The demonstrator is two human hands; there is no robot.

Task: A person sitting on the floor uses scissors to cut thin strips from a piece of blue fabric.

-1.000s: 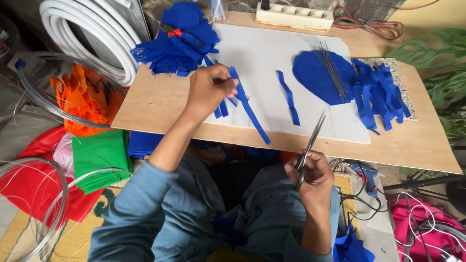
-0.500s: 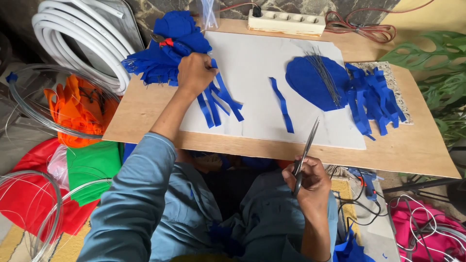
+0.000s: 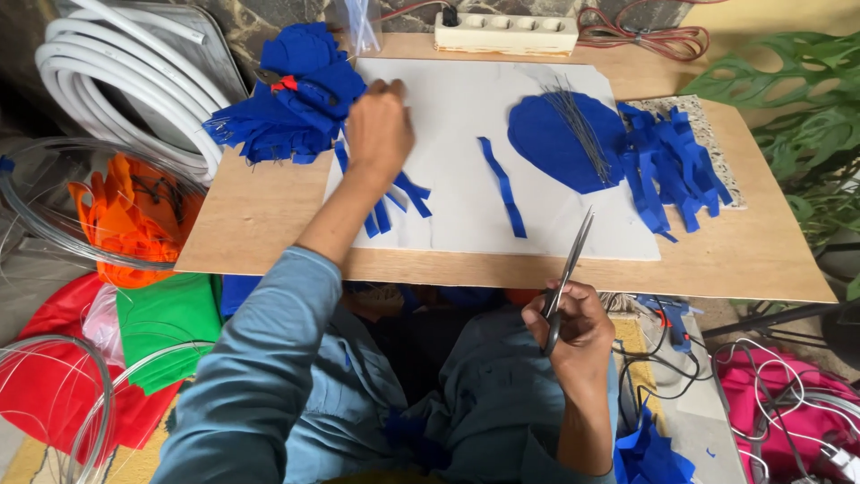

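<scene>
My left hand (image 3: 378,133) reaches across a white sheet (image 3: 466,108) on the wooden board (image 3: 743,260), fingers closed beside a heap of blue fabric pieces (image 3: 291,108); whether it grips a piece I cannot tell. Several blue strips (image 3: 394,202) lie just under that wrist. My right hand (image 3: 573,332) hovers over my lap below the board's near edge, gripping closed scissors (image 3: 570,260) that point up toward the board. A single blue strip (image 3: 503,186) lies mid-sheet. A round blue piece (image 3: 551,143) carries thin wires (image 3: 582,125).
More blue strips (image 3: 672,166) are piled at the right. A white power strip (image 3: 506,34) sits at the far edge. White hose coils (image 3: 116,81), orange (image 3: 125,215), green (image 3: 166,332) and red fabric (image 3: 54,394) lie left. Cables and a blue glue gun (image 3: 667,318) lie right.
My left hand moved from the strips near the board's middle up and toward the blue fabric heap, leaving the strips on the sheet. The right hand with scissors stayed roughly in place.
</scene>
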